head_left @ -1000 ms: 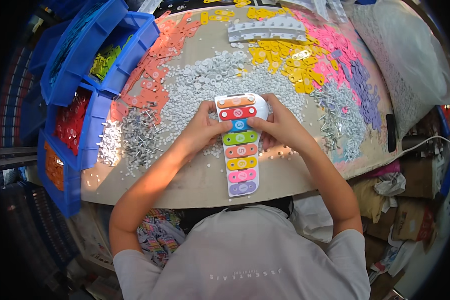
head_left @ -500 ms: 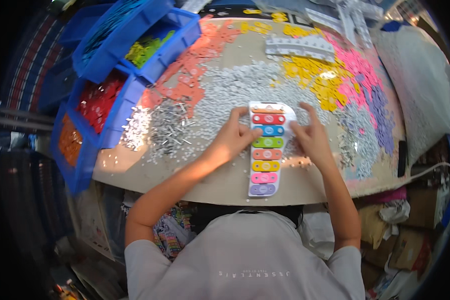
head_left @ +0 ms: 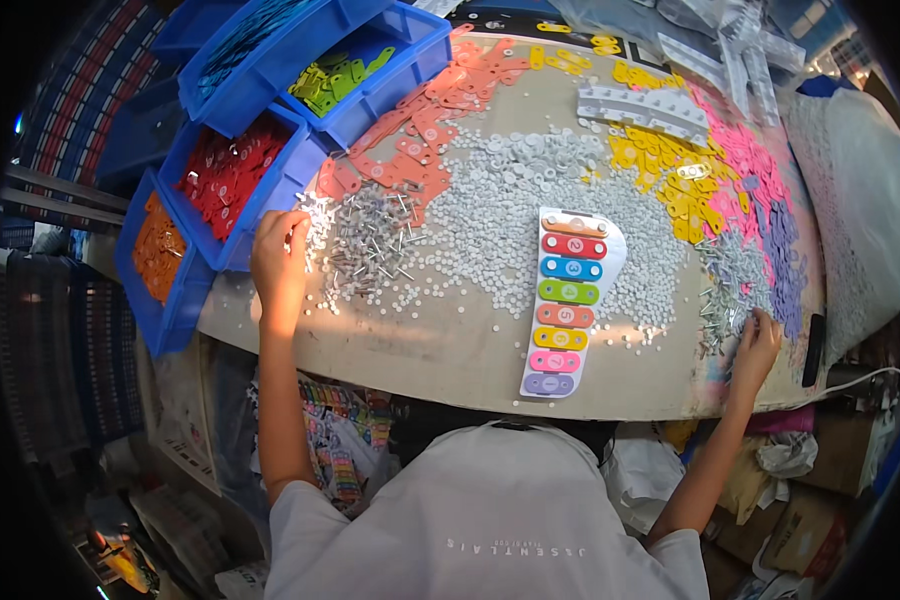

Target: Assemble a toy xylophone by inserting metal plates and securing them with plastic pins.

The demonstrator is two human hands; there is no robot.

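A toy xylophone [head_left: 567, 315] lies at the table's front middle, a white base with a column of coloured bars and white dots on the uppermost ones. Away from it on the left, my left hand [head_left: 278, 258] has its fingertips pinched together at a pile of small white pegs [head_left: 317, 222]; anything between them is too small to make out. On the far right, my right hand [head_left: 757, 350] reaches to the lower edge of a pile of silver screws [head_left: 728, 285]. Its fingers are drawn together, and what they hold is hidden.
Small white caps [head_left: 530, 200] cover the table's middle beside dark metal pins [head_left: 375, 240]. Blue bins [head_left: 300, 150] hold coloured bars at the left. Coral [head_left: 410, 150], yellow [head_left: 670, 170], pink [head_left: 745, 150] and purple bars [head_left: 785, 250] are heaped around. White bases [head_left: 642, 108] lie at the back.
Both hands have left the xylophone: the left moved out to the white pegs, the right to the screws. White dots now show on the blue bar, where my left thumb was. The view has shifted slightly.
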